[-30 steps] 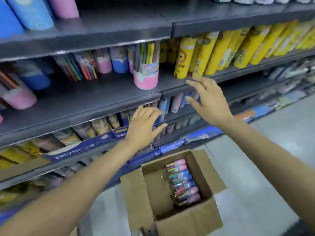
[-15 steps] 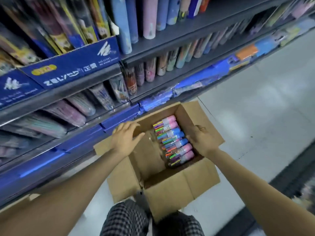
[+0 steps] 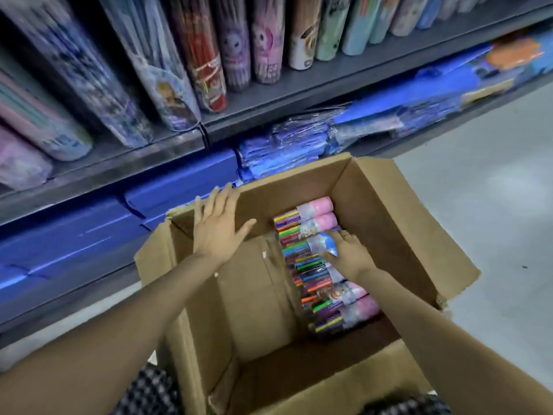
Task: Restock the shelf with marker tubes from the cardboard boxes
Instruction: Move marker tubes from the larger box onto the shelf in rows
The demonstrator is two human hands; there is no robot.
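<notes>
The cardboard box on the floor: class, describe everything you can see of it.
The cardboard box is plain brown corrugated card, open at the top with flaps folded outward, one edge torn. It stands on the pale floor before the shelf. A row of marker tubes lies along its right side; the left part is bare. The left hand lies flat at its far rim; the right hand reaches in onto a tube.

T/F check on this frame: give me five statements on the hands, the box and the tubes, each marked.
1. The right hand reaches into the cardboard box onto a blue-capped marker tube. True.
2. The left hand grips a tube. False: its fingers are spread, holding nothing, over the box's far-left corner.
3. The tubes fill the whole box. False: one row along the right side; the left is bare cardboard.
4. The box flaps are open. True.
5. The box sits on a shelf. False: it is below the shelves, in front of the person.
</notes>
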